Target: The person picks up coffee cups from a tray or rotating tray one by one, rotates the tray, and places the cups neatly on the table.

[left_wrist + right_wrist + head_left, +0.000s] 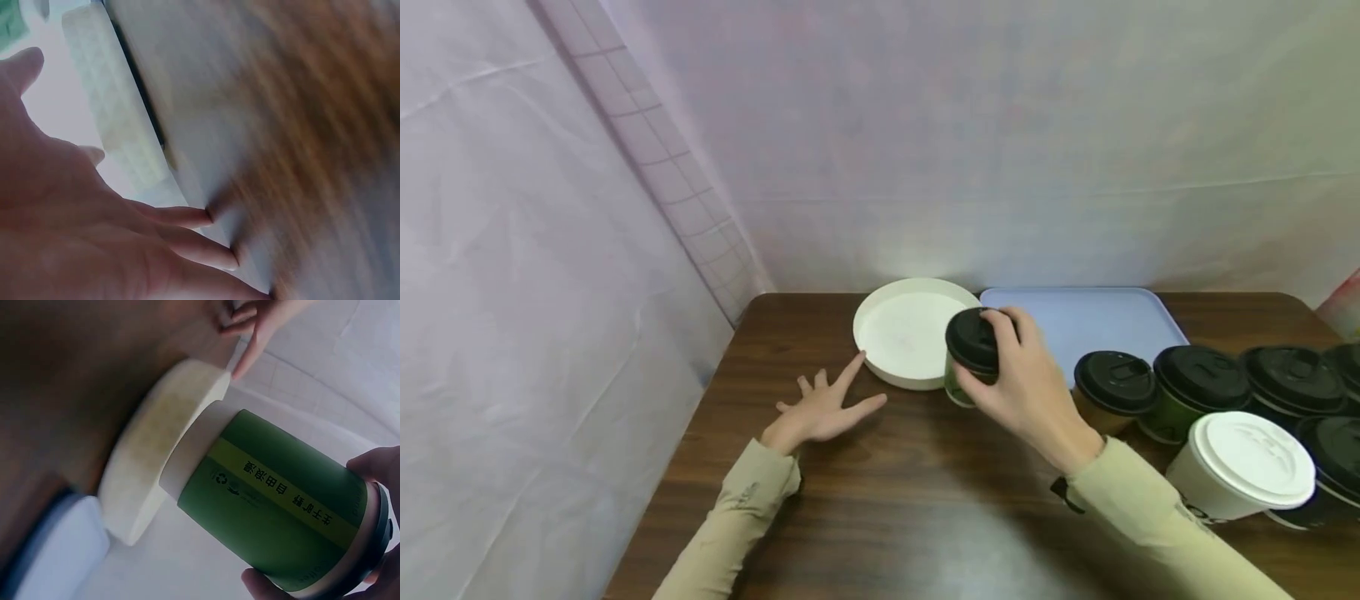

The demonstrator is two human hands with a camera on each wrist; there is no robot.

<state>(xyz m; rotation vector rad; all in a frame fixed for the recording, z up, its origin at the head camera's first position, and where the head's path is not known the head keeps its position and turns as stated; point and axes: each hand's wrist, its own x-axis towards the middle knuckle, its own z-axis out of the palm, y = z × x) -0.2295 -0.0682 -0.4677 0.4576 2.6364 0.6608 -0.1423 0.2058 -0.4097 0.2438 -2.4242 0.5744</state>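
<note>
My right hand (1026, 387) grips a green paper coffee cup (269, 500) round its black lid (973, 337). In the head view the cup overlaps the right front rim of a round white tray (917, 385); the right wrist view shows its pale base close to the tray's side wall, and I cannot tell whether they touch. On the left, my left hand (816, 414) is spread with straight fingers, its index fingertip at the tray's left front rim. Several of its fingertips (219, 256) come down to the wooden table in the left wrist view.
A blue rectangular tray (1075, 321) lies at the back, right of the round one. Several black-lidded cups (1202, 379) crowd the right side, with a white-lidded cup (1243, 467) in front, near my right forearm. Pale fabric (925, 150) hangs behind the wooden table (880, 500).
</note>
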